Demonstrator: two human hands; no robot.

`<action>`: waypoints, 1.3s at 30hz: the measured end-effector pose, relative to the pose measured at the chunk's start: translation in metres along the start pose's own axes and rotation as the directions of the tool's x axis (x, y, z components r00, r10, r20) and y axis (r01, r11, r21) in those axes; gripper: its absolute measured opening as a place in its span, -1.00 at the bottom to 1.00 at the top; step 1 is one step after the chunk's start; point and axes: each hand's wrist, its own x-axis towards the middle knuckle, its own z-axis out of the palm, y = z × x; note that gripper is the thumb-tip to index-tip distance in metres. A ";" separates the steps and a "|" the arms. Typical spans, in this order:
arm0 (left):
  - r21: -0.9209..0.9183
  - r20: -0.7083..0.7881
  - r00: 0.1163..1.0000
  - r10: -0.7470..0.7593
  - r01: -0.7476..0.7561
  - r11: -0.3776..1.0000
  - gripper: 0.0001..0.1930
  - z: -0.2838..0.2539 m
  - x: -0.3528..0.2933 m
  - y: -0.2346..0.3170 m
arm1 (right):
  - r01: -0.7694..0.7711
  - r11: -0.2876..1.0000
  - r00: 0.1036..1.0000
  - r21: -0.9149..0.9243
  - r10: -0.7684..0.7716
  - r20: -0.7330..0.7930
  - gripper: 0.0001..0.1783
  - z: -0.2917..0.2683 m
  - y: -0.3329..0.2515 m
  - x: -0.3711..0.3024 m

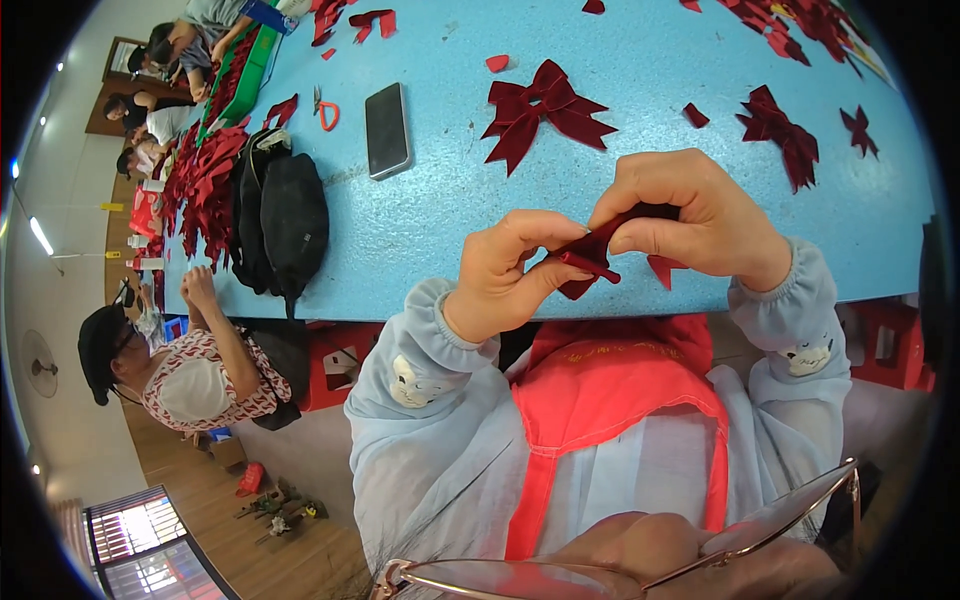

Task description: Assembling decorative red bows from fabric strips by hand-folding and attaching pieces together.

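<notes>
Between my two hands, just above the near edge of the blue table [430,250], is a folded piece of dark red velvet ribbon [598,250]. My left hand [512,265] pinches its left end between thumb and forefinger. At the other end my right hand [690,215] grips it, with the thumb pressed against the forefinger. A pointed ribbon tail hangs below the right hand. Beyond my hands a large velvet bow [545,110] lies flat. Farther right lie a second bow [780,137] and a tiny one [858,131].
A phone [388,130] and red-handled scissors [326,110] lie left of the large bow. Nearer is a black bag [290,215], beside a heap of red ribbon pieces [205,190]. A green crate [243,85] stands at far left. Several people sit along the left side.
</notes>
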 end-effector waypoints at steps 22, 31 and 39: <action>-0.675 0.061 0.841 -0.538 0.431 0.598 -0.87 -0.004 0.007 -0.015 | 0.297 0.555 0.857 -0.777 -0.514 -0.040 -0.70 0.033 0.009 -0.002; -0.621 0.176 0.759 -0.626 0.580 0.528 -0.83 0.001 0.001 -0.015 | 0.263 0.551 0.872 -0.792 -0.487 -0.050 -0.63 0.040 0.015 -0.018; -0.642 0.349 0.713 -0.609 0.655 0.399 -0.76 -0.007 0.004 -0.029 | 0.381 0.342 0.861 -0.859 -0.470 0.195 -0.59 0.031 0.019 -0.027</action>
